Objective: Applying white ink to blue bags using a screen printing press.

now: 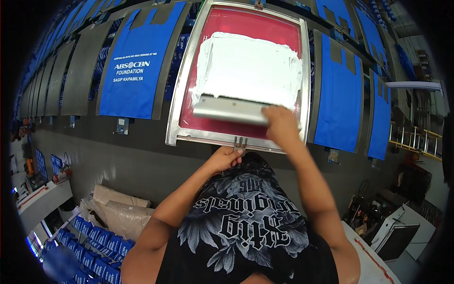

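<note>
A screen printing frame (305, 85) with silver metal sides lies before me, its red mesh (227, 124) partly covered by a thick patch of white ink (248, 64). My right hand (282, 125) grips the right end of a wide metal squeegee (229, 110), which lies across the mesh along the ink's near edge. Motion blurs that hand a little. At the frame's near side, my left hand (227, 157) is closed on a small pronged metal bracket (240, 143). What lies under the screen is hidden.
Left of the frame, a blue bag (139, 61) with white print lies on a dark board; an unprinted blue bag (338, 99) lies to the right. More boards run along both sides. Wrapped brown bundles (125, 215) sit at lower left, and a yellow ladder (416, 143) is far right.
</note>
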Demonstrator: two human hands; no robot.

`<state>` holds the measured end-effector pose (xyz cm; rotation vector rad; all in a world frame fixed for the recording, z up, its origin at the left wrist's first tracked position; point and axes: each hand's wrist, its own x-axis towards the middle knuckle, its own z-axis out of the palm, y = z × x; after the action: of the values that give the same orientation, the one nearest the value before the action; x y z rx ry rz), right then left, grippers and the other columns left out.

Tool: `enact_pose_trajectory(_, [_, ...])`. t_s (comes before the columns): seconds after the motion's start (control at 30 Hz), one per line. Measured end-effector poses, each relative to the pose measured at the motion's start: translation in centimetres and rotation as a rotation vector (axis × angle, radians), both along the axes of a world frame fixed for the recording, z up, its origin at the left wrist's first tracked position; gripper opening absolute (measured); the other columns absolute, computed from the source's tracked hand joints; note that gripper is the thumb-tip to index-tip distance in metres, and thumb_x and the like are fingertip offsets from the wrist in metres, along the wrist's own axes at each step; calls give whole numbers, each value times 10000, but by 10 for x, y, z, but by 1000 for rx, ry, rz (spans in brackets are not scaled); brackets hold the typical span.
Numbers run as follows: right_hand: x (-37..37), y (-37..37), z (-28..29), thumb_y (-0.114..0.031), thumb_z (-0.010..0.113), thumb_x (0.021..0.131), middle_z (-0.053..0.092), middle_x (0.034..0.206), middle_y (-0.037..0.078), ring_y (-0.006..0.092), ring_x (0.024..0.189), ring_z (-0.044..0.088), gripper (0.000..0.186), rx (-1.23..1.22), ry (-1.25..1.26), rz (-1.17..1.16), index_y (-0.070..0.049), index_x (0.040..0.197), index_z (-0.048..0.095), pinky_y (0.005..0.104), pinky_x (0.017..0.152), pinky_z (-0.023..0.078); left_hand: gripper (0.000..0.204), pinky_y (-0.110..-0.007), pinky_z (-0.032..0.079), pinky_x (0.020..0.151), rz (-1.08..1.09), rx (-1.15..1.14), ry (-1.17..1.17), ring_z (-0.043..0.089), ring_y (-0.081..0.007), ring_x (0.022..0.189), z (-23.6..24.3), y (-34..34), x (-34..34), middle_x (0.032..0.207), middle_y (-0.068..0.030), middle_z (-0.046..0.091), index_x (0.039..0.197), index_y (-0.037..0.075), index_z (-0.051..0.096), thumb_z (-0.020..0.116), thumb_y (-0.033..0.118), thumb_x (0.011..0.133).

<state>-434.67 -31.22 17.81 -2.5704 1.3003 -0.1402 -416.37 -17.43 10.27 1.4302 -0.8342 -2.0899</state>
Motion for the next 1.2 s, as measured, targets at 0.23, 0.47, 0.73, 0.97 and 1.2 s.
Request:
enact_pose_trajectory(0.23, [-17,-18,6,-88,642,661,642,886,96,286,887,583,367,-43,0,-19,-86,1026,621,418,775,417,550,-251,347,443,-56,49,-306,458,-115,467,-28,5,-1,541,-34,524,656,33,611,523,529,878])
enact_pose_trajectory(0.47, [-104,-85,-21,-108,735,666,670,846,93,165,806,617,308,445,-450,-241,-58,962,665,305,767,443,476,-360,493,673,-182,-325,-991,648,-277,736,30,-17,18,752,-181,651,880,19,675,569,482,840])
enact_pose_trajectory(0.73, [-83,-111,-64,-94,739,640,657,844,48,129,815,586,312,792,-956,-401,4,931,676,269,762,454,450,-340,442,854,577,-427,-931,581,-231,1049,-14,-85,152,1133,-148,623,1196,22,566,486,383,938])
enact_pose_trajectory(0.97, [-224,-94,0,-88,674,665,632,931,82,183,859,592,390,623,-963,-557,5,1038,609,307,763,471,426,-291,455,850,564,-495,-822,597,-156,947,50,-75,17,1044,-147,656,1262,22,510,525,288,930])
enact_pose_trajectory(1.2, [-474,-75,38,-113,676,674,608,1023,73,183,997,547,483,485,-865,-702,12,1127,560,312,891,395,543,-337,448,888,470,-579,-507,592,-263,1064,34,-105,-184,1134,-237,600,1292,-4,454,545,373,912])
